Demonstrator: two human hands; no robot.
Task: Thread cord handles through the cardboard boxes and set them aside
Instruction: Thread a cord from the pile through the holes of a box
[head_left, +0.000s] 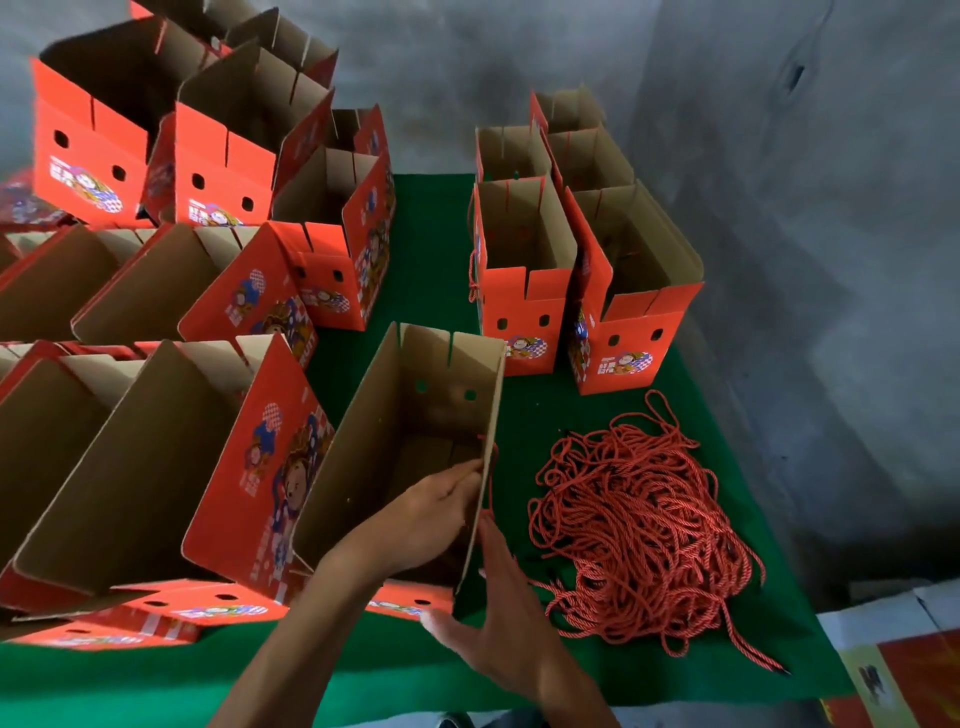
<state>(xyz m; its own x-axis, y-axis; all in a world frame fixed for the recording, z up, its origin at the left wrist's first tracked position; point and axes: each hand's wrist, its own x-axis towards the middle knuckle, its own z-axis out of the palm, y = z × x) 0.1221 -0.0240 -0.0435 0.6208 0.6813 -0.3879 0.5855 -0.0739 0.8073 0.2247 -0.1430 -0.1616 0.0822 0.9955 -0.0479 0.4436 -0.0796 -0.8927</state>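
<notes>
Work box: an open-topped cardboard box (410, 447) stands tilted on the green cloth (431, 244), at centre of view, brown interior facing the camera, two holes in its far end wall.
Left hand: the left hand (426, 512) reaches inside the box at its 5 o'clock wall; fingers pressed together against the inner face, apparently pinching the cord end, though the contact is partly hidden.
Right hand: the right hand (498, 618) lies outside that same wall, fingers straight and close together, thumb spread out towards 9 o'clock.
Cord in work: a red cord (489, 483) runs down the outer edge of that wall, between the two hands.
Cord supply: a loose pile of red cords (639, 525) lies at 3 o'clock of the box, apart from it.
Unthreaded stock: red boxes (156, 415) crowd 9 to 11 o'clock.
Set-aside group: upright boxes (571, 270) stand at 1 o'clock; a cord hangs on the nearest one's left side.
</notes>
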